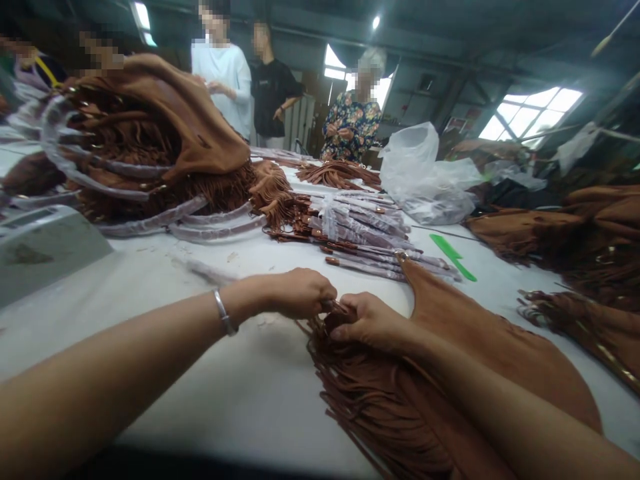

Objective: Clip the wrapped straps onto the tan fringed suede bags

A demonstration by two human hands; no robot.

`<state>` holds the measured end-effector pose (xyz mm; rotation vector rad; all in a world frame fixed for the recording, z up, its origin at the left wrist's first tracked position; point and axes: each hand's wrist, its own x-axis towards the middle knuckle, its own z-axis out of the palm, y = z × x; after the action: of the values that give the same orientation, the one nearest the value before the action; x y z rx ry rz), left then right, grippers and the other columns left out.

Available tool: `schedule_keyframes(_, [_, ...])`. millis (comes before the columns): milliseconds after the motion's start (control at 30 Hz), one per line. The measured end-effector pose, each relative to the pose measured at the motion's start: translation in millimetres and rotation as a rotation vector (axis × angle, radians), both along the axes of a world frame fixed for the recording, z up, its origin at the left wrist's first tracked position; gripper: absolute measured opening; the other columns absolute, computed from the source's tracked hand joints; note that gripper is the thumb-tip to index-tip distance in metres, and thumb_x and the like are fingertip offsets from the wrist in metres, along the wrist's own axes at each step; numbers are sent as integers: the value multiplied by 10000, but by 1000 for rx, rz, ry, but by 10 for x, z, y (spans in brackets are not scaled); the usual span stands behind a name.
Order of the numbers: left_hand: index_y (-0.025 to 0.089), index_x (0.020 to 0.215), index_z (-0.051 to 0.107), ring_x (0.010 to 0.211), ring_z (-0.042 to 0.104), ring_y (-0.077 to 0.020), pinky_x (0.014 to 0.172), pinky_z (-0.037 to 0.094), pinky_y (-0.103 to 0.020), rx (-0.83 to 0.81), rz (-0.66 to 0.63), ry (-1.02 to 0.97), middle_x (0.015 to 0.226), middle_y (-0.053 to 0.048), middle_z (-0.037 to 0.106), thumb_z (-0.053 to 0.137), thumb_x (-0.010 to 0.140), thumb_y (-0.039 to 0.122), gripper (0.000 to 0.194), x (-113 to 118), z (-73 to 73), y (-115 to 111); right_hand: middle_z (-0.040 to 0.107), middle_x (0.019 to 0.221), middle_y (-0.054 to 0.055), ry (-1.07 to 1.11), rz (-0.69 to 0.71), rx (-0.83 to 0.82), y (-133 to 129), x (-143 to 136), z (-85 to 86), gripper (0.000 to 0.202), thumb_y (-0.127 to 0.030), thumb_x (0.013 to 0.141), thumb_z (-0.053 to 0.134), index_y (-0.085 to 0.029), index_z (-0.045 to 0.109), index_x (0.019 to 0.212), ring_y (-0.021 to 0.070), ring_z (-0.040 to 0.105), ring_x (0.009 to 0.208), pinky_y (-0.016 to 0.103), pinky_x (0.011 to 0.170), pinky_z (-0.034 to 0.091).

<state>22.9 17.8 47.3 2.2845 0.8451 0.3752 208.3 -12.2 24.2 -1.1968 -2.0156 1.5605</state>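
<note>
A brown fringed bag (pixel 480 333) lies on the white table (pixel 215 393), its fringe spreading toward the front edge. My left hand (pixel 305 293), with a silver bangle on the wrist, is closed on a small strap end at the bag's upper left corner. Right beside it, my right hand (pixel 367 320) pinches the same corner, thumb and fingers pressed around the brown piece. The two hands nearly touch. What exactly lies between the fingertips is partly hidden. Just behind the hands is a bundle of plastic-wrapped straps (pixel 360 227).
Brown bags with wrapped handles (pixel 210 127) are piled at the left, behind a grey box (pixel 50 247). A green comb-like tool (pixel 453 257), clear plastic bags (pixel 430 173) and more brown bags (pixel 535 230) lie toward the right. Several people stand beyond the table.
</note>
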Motion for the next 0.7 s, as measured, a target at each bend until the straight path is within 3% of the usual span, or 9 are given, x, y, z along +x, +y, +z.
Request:
schedule_keyframes(100, [154,551,598,449,342,-76,450,263,-204,-262,-82,-6,482,30,479,577,636,85,112,-9,176,90,588,682,-19,122,-63,-71,-7,63,61,322,-309,560,746,-130,582,771,117,521,634,238,611,401])
schedule_keyframes(167, [140,659,630,422,329,-67,420,244,-199,-395,8,-159,486,25,475,579,726,245,134,-30,184,114,609,700,-4,182,-161,-87,-17,126,120,345,-339,555,761,-133,581,765,124,536,639,245,611,412])
schedule_keyframes(267, [110,817,635,387,288,-46,391,183,-195,-498,161,-356,488,28,465,556,771,424,327,-56,76,60,620,708,7,224,-270,-117,-39,200,169,357,-358,553,773,-137,567,742,123,547,628,245,598,418])
schedule_keyframes(367, [104,831,618,377,262,-33,389,156,-195,-539,230,-408,486,36,471,582,744,443,351,-4,-78,-71,619,702,6,250,-273,-128,-52,219,159,361,-353,547,780,-138,564,741,119,546,622,238,590,417])
schedule_keyframes(467, [121,743,580,397,274,-39,412,197,-191,-482,276,-463,472,53,441,567,743,398,278,97,-182,-170,606,676,-4,276,-254,-145,-47,212,130,353,-349,555,773,-142,558,745,109,533,597,230,572,409])
schedule_keyframes(533, [133,699,551,437,306,-50,447,249,-191,-413,228,-470,492,57,418,533,757,335,211,143,-179,-169,599,683,-4,269,-184,-149,-29,213,120,346,-340,566,763,-138,554,754,108,530,607,233,588,409])
schedule_keyframes(700, [145,587,540,540,375,-80,510,291,-199,-38,47,-146,546,31,463,528,698,148,112,174,73,-6,564,689,-17,143,72,-6,55,233,143,265,-318,640,695,-124,572,770,105,500,637,232,611,388])
